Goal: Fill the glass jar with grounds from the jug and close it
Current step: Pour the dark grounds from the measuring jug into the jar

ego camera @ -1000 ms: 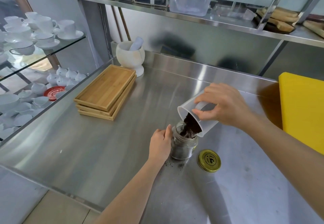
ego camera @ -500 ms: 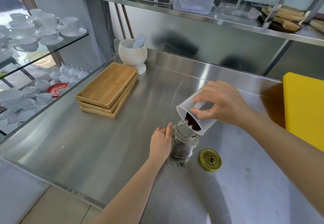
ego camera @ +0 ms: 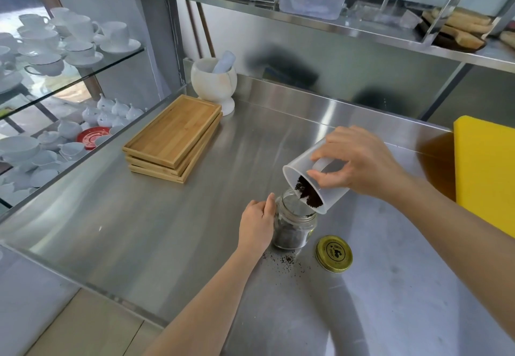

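jar: glass jar (ego camera: 294,226) upright on the steel counter (ego camera: 156,230), mouth open, dark grounds inside filling the lower part.
left hand: my left hand (ego camera: 257,223) wraps the jar's left side, fingers curled round the glass, pressed on it.
right hand: my right hand (ego camera: 359,162) grips the jug from above, thumb on the near wall, fingers over the far wall, clamped on it.
jug: translucent plastic jug (ego camera: 315,177) tipped steeply, up and to the right of the jar, rim pointing down-left, its lowest edge right over the jar's mouth. Can't tell if rim and glass touch.
grounds: dark clump of grounds (ego camera: 306,194) sits at the jug's lower lip, just above the jar opening.
spill: scattered specks (ego camera: 287,261) on the counter just in front of the jar.
lid: gold lid (ego camera: 333,253) lies flat on the counter, near the jar's front-right, apart from it, printed face up.
trays: stack of wooden trays (ego camera: 174,138) well behind-left of the jar.
mortar: white mortar with pestle (ego camera: 214,81) further back behind the trays, against the rear wall.
board: yellow board (ego camera: 486,171) far right of the jar, past my right forearm.
side shelves: white cups and saucers (ego camera: 69,40) on glass shelving far left of the jar.
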`<state>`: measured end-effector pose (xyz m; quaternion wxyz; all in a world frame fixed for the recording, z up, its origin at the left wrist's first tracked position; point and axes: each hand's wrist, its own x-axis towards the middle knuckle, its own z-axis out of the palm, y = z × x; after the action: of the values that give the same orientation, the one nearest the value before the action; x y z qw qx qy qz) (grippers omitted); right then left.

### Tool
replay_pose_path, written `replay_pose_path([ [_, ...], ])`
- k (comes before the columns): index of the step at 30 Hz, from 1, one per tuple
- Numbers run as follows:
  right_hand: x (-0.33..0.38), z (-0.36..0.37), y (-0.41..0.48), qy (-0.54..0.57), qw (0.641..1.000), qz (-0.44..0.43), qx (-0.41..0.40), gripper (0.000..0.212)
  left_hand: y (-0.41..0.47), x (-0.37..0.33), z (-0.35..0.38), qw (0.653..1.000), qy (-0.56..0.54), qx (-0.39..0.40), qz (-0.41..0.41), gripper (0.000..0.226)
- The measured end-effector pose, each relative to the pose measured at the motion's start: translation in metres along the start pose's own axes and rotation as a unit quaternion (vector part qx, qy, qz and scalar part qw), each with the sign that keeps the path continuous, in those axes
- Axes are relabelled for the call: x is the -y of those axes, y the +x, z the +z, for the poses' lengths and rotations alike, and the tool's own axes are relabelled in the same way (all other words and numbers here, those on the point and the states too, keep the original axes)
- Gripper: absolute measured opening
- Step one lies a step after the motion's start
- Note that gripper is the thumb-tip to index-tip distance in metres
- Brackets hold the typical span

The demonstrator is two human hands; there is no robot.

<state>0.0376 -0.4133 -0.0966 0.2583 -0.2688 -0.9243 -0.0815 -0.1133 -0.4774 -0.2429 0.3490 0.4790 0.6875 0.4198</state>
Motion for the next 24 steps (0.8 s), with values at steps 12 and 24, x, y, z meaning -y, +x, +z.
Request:
replay_pose_path([
  [12, -0.0005, 0.0015, 0.0022, -0.024, 1.0, -0.015, 0.006, 0.038, -0.0014, -0.0017, -0.001, 1.0, -0.013, -0.001, -0.022, 0.056],
  [24, 0.0004, 0.0011, 0.0033, -0.013, 1.0, -0.022, 0.013, 0.039, -0.0019, -0.0022, -0.001, 1.0, -0.009, -0.001, -0.014, 0.055],
])
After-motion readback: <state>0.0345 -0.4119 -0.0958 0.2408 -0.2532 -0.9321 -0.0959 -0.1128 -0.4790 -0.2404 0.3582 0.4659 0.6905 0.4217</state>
